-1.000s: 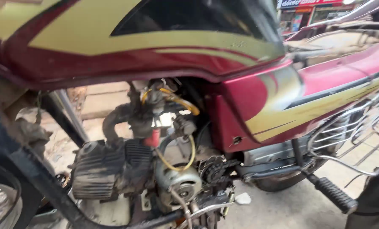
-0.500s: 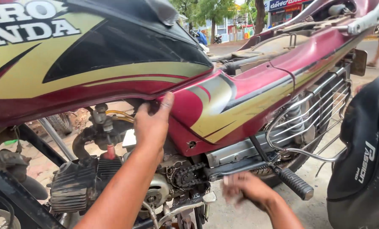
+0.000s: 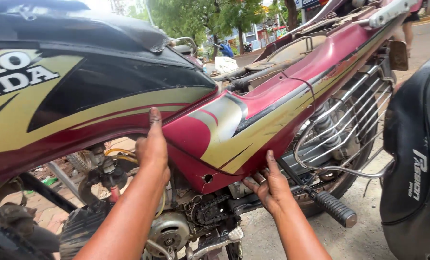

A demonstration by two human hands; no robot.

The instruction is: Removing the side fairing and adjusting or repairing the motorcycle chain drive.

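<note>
The left hand (image 3: 152, 147) rests flat against the front edge of the maroon side panel (image 3: 253, 125), fingers extended upward, thumb at the seam where the panel meets the fuel tank (image 3: 80, 101); it presses the panel and does not enclose it. The right hand (image 3: 270, 185) is positioned under the lower edge of the same panel, fingers curled up against the rim, gripping it from below. The side panel sits on the motorcycle frame beneath the seat rails, running rearward and upward from the tank, with gold and silver stripes on its face and a small hole near its lower front corner. Directly below the hands are the exposed engine (image 3: 169, 233), the drive chain (image 3: 208, 212) and a ribbed passenger footpeg (image 3: 333, 209). A chrome saree guard (image 3: 345, 130) covers the rear wheel behind the panel. The seat is off, exposing the frame top (image 3: 282, 55). A black motorcycle seat (image 3: 417, 159) stands at the right edge. Trees and a street lie beyond.
</note>
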